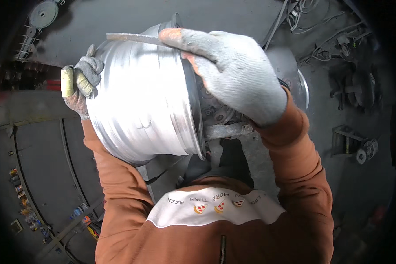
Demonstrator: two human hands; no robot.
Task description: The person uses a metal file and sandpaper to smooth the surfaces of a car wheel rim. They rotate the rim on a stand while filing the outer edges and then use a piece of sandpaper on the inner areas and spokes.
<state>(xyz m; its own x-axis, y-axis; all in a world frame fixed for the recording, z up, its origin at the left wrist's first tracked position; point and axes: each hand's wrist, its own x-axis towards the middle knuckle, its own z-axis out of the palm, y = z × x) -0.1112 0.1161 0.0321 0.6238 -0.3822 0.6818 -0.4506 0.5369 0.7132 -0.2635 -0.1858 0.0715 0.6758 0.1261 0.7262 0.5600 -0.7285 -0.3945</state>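
A bare silver wheel rim lies on its side in front of my chest, its barrel facing up and brightly lit. My left hand, in a grey glove with yellow wraps on its fingers, grips the rim's left edge with bent fingers. Across the top of the barrel runs a flat, file-like metal bar. My right hand, in a whitish glove with worn orange fingertips, is closed on the bar's right end, with the index finger stretched along it. The palm side of that hand is hidden.
Right of the rim, partly behind my right arm, sits a greasy machine with a metal arm. Loose cables lie at the far right. A small stand is at the right, a round disc at the far left, shelving with small containers lower left.
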